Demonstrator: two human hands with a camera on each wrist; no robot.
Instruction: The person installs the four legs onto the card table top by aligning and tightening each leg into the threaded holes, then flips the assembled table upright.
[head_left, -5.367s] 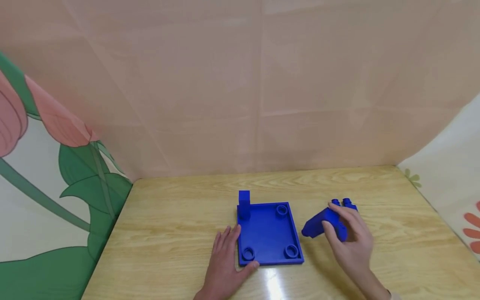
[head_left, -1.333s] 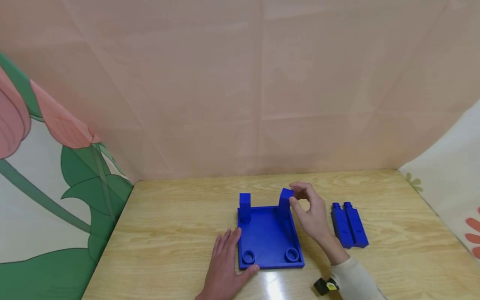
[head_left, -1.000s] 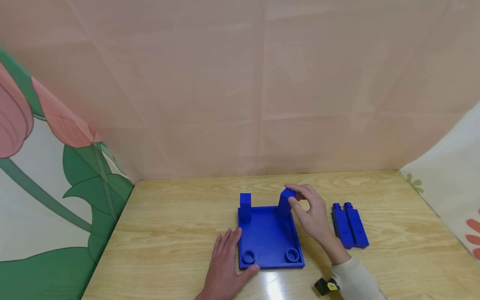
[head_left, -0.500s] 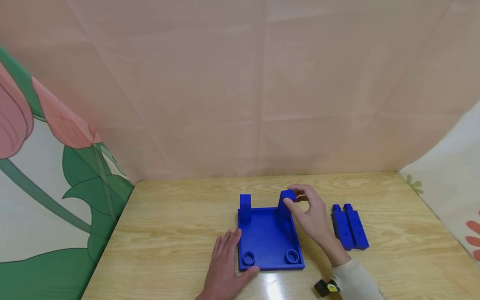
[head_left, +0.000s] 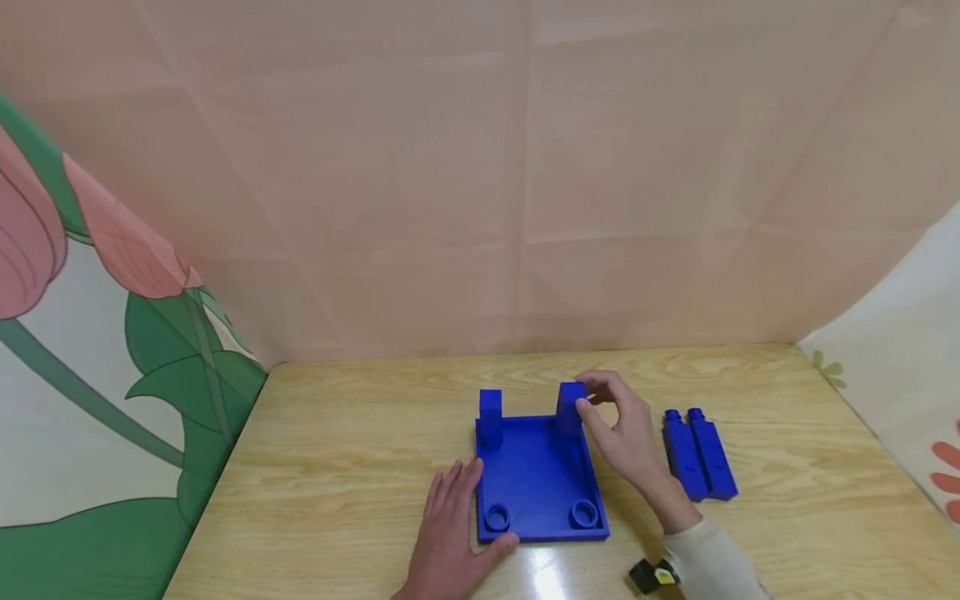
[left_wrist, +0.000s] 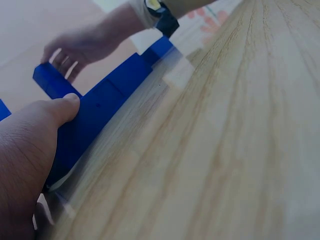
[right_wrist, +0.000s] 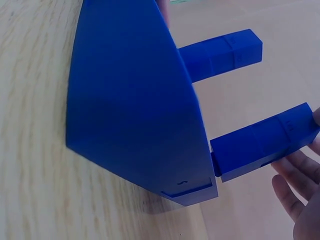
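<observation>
A square blue tabletop lies underside up, its raised rim and round corner sockets facing up. My left hand rests against its front left corner, fingers straight along the left side and thumb at the front edge. My right hand pinches the top of a blue square leg that stands at the back right socket. In the right wrist view a narrow dark neck shows between this leg and the tabletop. Another blue leg stands upright at the back left corner.
Two more blue legs lie side by side on the wooden table, right of my right forearm, their knobbed ends pointing away. A pinkish cloth hangs behind the table, with flower-patterned cloth at the left and right.
My right hand has brought the leg from the right side over to the back right socket. Within the last second that leg has turned and become more upright. My left hand has stayed put.
</observation>
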